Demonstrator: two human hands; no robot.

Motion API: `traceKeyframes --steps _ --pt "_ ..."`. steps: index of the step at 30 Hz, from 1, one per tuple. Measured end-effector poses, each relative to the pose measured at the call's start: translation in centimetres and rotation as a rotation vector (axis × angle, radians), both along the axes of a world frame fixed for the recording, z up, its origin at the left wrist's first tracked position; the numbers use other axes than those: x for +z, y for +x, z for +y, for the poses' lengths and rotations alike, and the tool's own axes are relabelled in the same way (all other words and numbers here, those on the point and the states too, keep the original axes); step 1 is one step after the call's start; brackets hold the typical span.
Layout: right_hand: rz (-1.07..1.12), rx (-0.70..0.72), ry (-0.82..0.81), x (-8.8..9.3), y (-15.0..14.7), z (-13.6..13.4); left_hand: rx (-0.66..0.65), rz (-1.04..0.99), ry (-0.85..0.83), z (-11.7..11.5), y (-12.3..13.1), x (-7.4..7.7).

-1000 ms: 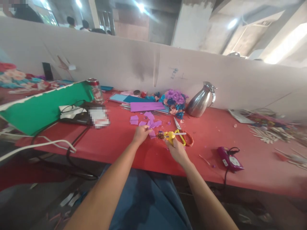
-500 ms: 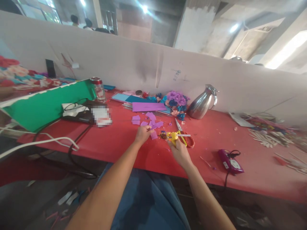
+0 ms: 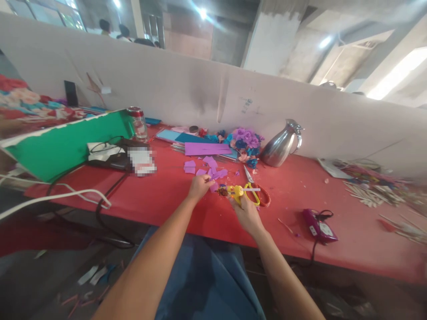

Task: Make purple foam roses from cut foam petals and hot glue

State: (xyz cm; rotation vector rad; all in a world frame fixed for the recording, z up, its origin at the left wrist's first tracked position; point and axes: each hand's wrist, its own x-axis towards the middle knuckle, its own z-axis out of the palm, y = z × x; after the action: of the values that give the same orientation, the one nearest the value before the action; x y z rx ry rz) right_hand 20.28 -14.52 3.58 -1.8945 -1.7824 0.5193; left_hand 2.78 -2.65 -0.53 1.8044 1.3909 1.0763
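Observation:
My right hand (image 3: pixel 246 213) is closed around a yellow glue gun (image 3: pixel 236 191), its white glue stick poking out to the right. The nozzle end, crusted with brown residue, points left toward my left hand (image 3: pixel 200 187). That hand is pinched on a small purple paper piece (image 3: pixel 214 188), partly hidden by the fingers. More cut purple paper pieces (image 3: pixel 211 162) lie loose just beyond. Scissors (image 3: pixel 263 195) with red-orange handles rest on the table behind the glue gun, blades pointing away from me.
Purple and blue paper sheets (image 3: pixel 207 149) lie at the back beside a bunch of paper flowers (image 3: pixel 245 138). A steel jug (image 3: pixel 279 144) stands to their right. A purple power box (image 3: pixel 320 226) sits front right. Left are a glass bottle (image 3: pixel 140 126), green board (image 3: pixel 76 144) and cables.
My right hand has moved slightly left with the glue gun, bringing its nozzle closer to my left hand. The left hand stays nearly in place.

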Motion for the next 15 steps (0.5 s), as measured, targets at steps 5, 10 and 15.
traceKeyframes --steps 5,10,15 --pt "0.029 0.014 0.015 -0.4 -0.6 0.1 -0.018 0.014 0.005 0.2 -0.1 0.0" --pt "0.038 0.014 0.023 -0.9 -0.2 0.3 -0.015 -0.006 0.035 0.4 -0.1 -0.2" --pt "0.305 0.015 -0.004 -0.7 1.4 0.1 -0.009 -0.049 -0.023 0.4 0.0 -0.4"
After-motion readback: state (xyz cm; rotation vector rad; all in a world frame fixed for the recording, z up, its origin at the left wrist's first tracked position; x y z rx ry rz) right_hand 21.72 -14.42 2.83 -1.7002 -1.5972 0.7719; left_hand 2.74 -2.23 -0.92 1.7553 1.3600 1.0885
